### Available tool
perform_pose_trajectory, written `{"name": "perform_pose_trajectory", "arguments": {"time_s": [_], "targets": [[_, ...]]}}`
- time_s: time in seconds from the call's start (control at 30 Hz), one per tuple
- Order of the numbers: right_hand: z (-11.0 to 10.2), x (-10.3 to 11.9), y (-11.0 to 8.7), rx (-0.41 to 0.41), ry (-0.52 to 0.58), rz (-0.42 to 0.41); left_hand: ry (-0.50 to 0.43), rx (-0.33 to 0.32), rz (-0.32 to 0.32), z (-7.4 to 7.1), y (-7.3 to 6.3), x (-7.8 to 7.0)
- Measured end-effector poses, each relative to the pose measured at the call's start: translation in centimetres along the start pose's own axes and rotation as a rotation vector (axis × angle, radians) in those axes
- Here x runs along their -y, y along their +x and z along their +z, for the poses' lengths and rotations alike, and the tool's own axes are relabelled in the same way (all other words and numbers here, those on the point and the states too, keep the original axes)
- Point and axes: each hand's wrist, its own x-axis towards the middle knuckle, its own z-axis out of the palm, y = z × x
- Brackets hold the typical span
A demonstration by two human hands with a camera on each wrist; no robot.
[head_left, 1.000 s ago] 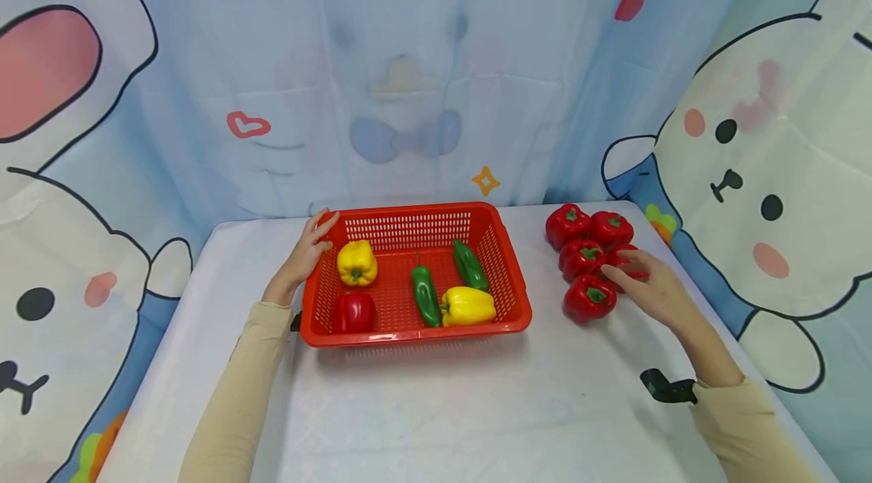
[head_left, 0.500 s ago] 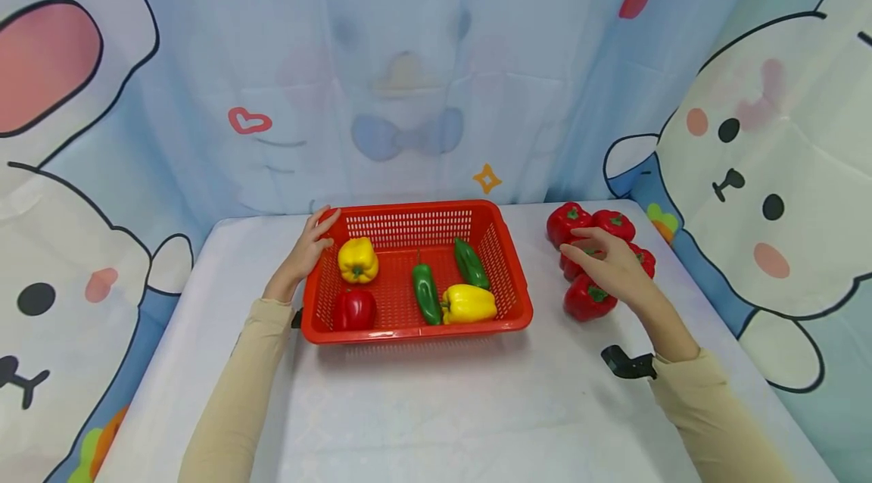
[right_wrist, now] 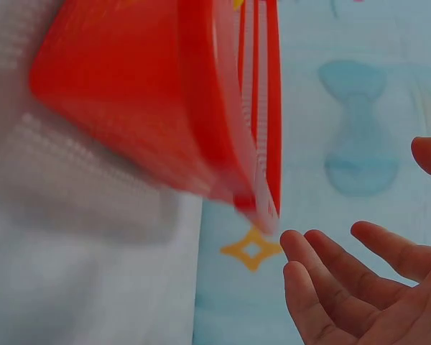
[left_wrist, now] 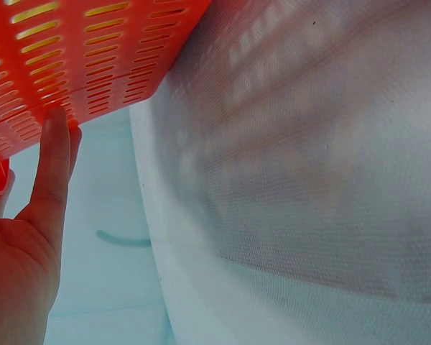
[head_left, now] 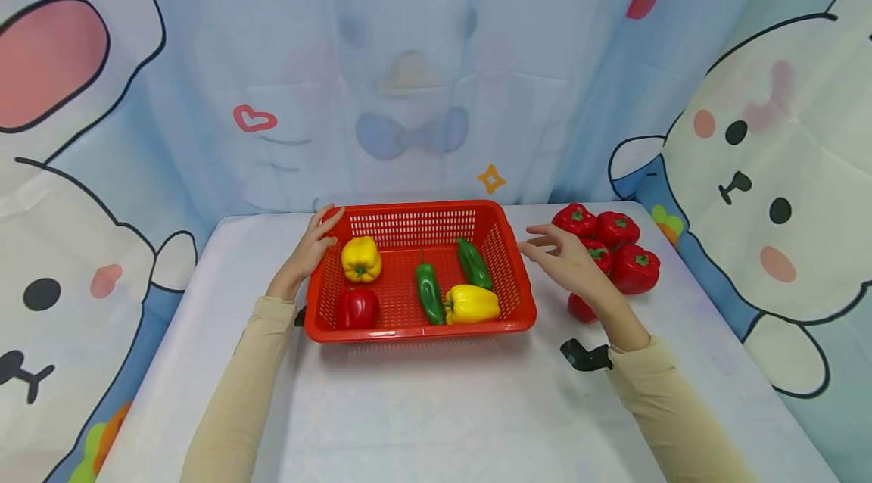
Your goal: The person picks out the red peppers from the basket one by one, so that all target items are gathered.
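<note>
In the head view, a red plastic basket (head_left: 409, 333) holds a yellow bell pepper (head_left: 361, 259) at back left and a red bell pepper (head_left: 357, 308) at front left. Two long green peppers (head_left: 428, 292) and another yellow bell pepper (head_left: 471, 303) lie toward its right. My left hand (head_left: 309, 252) grips the left rim; in the left wrist view its thumb (left_wrist: 52, 154) presses the slotted outer wall. Beside the right rim, my right hand (head_left: 562, 260) holds nothing. The right wrist view shows its fingers (right_wrist: 388, 248) spread and slightly bent, close to the basket's corner.
Several red bell peppers (head_left: 636, 269) are grouped on the white table (head_left: 436, 407) at the right, partly hidden by my right hand and forearm. A patterned blue curtain (head_left: 409, 14) hangs behind the table and along both sides.
My right hand has moved left, from the red peppers on the table to the basket's right rim. My left hand has stayed on the left rim.
</note>
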Motion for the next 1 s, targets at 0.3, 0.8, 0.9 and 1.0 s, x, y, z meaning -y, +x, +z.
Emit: {"name": "perform_pose_trajectory", "arguments": {"time_s": [0.3, 0.8, 0.9, 1.0], "targets": [[4.1, 2.3, 1.2, 0.057, 0.008, -0.034, 0.007, -0.007, 0.009, -0.1, 0.0, 0.2], [10.3, 6.4, 2.3, 0.157, 0.129, -0.117, -0.012, 0.015, -0.005, -0.3, -1.0, -2.7], [11.4, 7.2, 2.5, 0.183, 0.144, -0.109, 0.008, 0.023, -0.006, -0.4, -1.6, -4.1], [12.4, 8.0, 2.7, 0.191, 0.14, -0.101, 0.01, 0.013, -0.004, -0.4, -1.1, -3.2]]}}
